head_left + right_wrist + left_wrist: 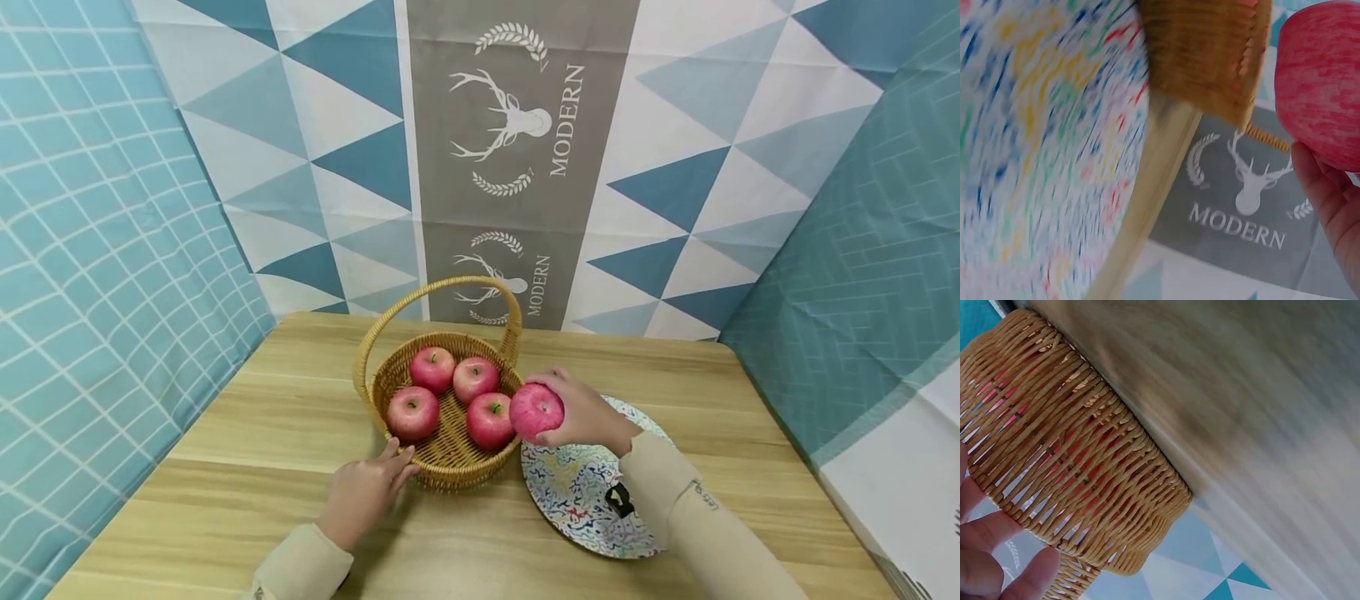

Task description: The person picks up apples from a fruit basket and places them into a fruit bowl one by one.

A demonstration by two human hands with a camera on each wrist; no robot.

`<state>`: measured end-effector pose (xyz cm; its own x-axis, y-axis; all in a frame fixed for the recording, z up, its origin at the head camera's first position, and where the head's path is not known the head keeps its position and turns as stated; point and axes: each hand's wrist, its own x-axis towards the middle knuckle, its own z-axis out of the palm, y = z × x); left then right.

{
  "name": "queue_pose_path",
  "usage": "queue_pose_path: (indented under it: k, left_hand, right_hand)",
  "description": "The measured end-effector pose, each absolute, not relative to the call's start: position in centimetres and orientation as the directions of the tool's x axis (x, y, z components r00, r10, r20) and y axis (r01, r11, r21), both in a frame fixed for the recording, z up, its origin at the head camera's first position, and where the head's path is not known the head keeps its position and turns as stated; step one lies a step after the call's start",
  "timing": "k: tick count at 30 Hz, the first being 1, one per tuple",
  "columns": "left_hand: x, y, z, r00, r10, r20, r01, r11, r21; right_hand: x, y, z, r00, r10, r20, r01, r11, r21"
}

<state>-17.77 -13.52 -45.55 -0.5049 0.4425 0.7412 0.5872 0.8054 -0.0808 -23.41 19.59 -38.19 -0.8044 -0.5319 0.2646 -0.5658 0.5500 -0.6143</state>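
Observation:
My right hand (581,412) grips a pink-red apple (537,412) just beyond the right rim of a wicker basket (450,477). That apple (1319,84) also shows large in the right wrist view, with fingers against its lower side. Several apples lie inside the basket, among them one at the left (413,413) and one at the right (491,421). With fairly straight fingers, my left hand (363,496) touches the basket's near left rim. The left wrist view has its fingertips (1034,575) against the woven rim.
A round, multicoloured speckled board (562,492) lies right of the basket, partly under my right forearm, with a small black item (619,500) on it. The basket's tall handle (442,283) arches above the fruit. Patterned cloth walls (517,167) border the wooden table (247,450).

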Motion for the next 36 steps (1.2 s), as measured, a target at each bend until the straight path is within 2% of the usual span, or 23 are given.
queue_pose_path:
  k: [4,7,19,26,36]
  left_hand:
    - [-17.8,-13.3,-45.1,-0.518,0.457,0.723,0.603,0.794,-0.07]
    - [-17.8,-13.3,-44.9,-0.539,0.463,0.704,0.6,0.797,-0.065]
    - [-17.7,-13.5,-45.0,-0.529,0.447,0.721,0.578,0.812,-0.081]
    - [-17.6,-13.4,-44.7,-0.518,0.468,0.716,0.586,0.804,-0.101]
    - [-17.9,-13.4,-45.0,-0.492,0.478,0.728,0.608,0.787,-0.107]
  right_hand:
    - [-23.3,21.4,-38.0,-0.801,-0.547,0.245,-0.588,0.641,-0.492]
    - [-23.2,22.6,-38.1,-0.808,-0.543,0.228,-0.583,0.679,-0.447]
    - [-23.3,24.8,-38.9,-0.848,-0.496,0.184,-0.52,0.718,-0.462]
    - [-22.6,26.4,-39.9,-0.89,-0.434,0.14,-0.441,0.742,-0.505]
    - [-21.2,28.3,-40.4,-0.894,-0.429,0.132,-0.439,0.777,-0.452]
